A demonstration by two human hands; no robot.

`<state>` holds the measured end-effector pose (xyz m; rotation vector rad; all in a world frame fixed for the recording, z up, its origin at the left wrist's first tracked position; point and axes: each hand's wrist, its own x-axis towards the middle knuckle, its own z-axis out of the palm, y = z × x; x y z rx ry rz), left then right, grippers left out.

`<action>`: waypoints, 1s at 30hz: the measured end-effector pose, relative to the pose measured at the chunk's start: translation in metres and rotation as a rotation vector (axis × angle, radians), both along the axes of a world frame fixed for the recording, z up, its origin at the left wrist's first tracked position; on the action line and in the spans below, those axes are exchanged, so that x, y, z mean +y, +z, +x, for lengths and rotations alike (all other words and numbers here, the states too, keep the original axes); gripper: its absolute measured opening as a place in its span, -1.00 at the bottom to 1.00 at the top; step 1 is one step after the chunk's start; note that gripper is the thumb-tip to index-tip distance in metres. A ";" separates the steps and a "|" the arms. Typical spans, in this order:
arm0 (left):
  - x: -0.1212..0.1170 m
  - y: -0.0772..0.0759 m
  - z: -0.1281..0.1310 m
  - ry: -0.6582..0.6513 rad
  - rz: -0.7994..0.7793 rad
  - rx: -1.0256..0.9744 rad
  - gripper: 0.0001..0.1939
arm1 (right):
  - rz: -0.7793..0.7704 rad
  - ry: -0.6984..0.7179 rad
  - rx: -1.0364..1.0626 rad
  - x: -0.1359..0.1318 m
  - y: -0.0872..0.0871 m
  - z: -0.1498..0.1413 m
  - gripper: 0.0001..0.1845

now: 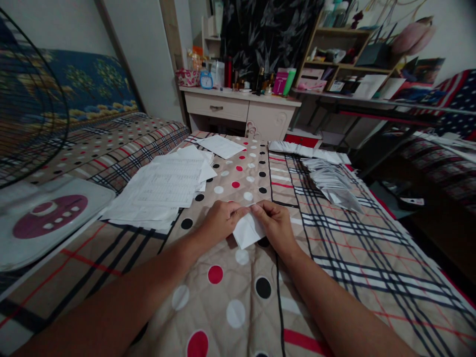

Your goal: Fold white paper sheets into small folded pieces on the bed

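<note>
A small folded piece of white paper (247,232) is held between my two hands above the patterned bedspread (238,282). My left hand (222,220) pinches its upper left edge, thumb on top. At the upper right edge, my right hand (274,222) grips it the same way, and the thumbs nearly meet. To the left lies a loose pile of printed sheets (159,186), with a single sheet (222,146) beyond it. On the right is a fanned row of folded papers (329,181), and behind that another row of folded papers (293,148).
A fan (33,99) stands at the left edge, above a white item with a purple oval (52,215). A white dresser (219,106) holding bottles and a blue clock (206,79) stands past the bed. Shelves and a narrow desk (357,99) are at the right.
</note>
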<state>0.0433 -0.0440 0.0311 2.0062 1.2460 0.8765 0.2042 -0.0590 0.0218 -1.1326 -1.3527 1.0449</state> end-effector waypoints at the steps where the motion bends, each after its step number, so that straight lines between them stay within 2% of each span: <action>1: 0.000 0.000 0.000 -0.005 0.007 0.011 -0.56 | 0.007 -0.025 -0.004 0.000 0.000 0.001 -0.66; 5: 0.003 -0.002 -0.005 -0.014 -0.047 -0.058 -0.49 | -0.005 -0.111 0.015 0.001 -0.004 0.005 -0.62; 10: 0.007 -0.004 -0.009 -0.056 -0.160 -0.084 -0.56 | -0.039 -0.158 0.030 0.006 -0.011 0.008 -0.62; 13: 0.008 -0.005 -0.011 0.004 -0.098 -0.035 -0.60 | -0.044 -0.154 0.016 0.010 -0.011 0.010 -0.69; 15: 0.009 -0.005 -0.014 0.046 -0.024 -0.003 -0.61 | -0.010 -0.150 0.014 0.012 -0.009 0.011 -0.77; 17: 0.010 -0.007 -0.016 0.065 0.008 0.004 -0.59 | 0.043 -0.152 -0.013 0.013 -0.008 0.012 -0.77; 22: 0.012 -0.012 -0.018 0.086 -0.089 -0.080 -0.57 | 0.191 -0.175 -0.143 0.013 -0.006 0.015 -0.66; 26: 0.012 -0.013 -0.017 0.106 -0.092 -0.083 -0.59 | 0.274 -0.190 -0.195 0.013 -0.005 0.016 -0.74; 30: 0.012 -0.014 -0.017 0.112 -0.082 -0.048 -0.57 | 0.272 -0.222 -0.201 0.014 -0.006 0.016 -0.83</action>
